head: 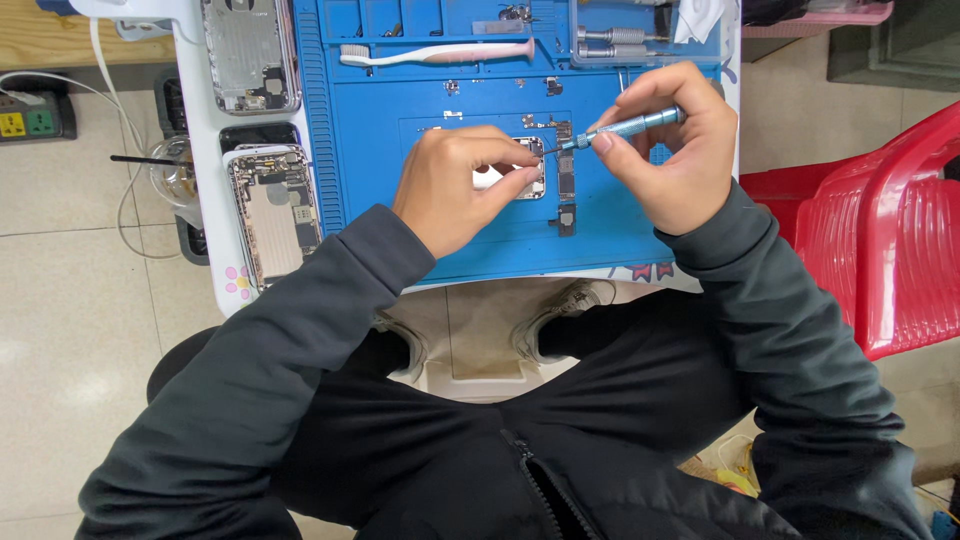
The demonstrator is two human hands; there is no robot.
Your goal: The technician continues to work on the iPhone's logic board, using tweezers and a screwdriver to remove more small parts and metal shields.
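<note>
My right hand (672,150) grips a slim blue screwdriver (630,126), its tip angled down-left onto a small metal phone part (533,172) on the blue work mat (370,200). My left hand (455,185) pinches that same part between thumb and fingers and covers most of it. Small dark components (566,195) lie on the mat just right of the part, under the screwdriver shaft.
Two opened silver phone housings (275,210) (250,52) lie left of the mat on the white table. A pink-and-white toothbrush (440,52) and metal tools (612,42) rest at the mat's far edge. A red plastic chair (880,220) stands to the right; a power strip (28,118) sits far left.
</note>
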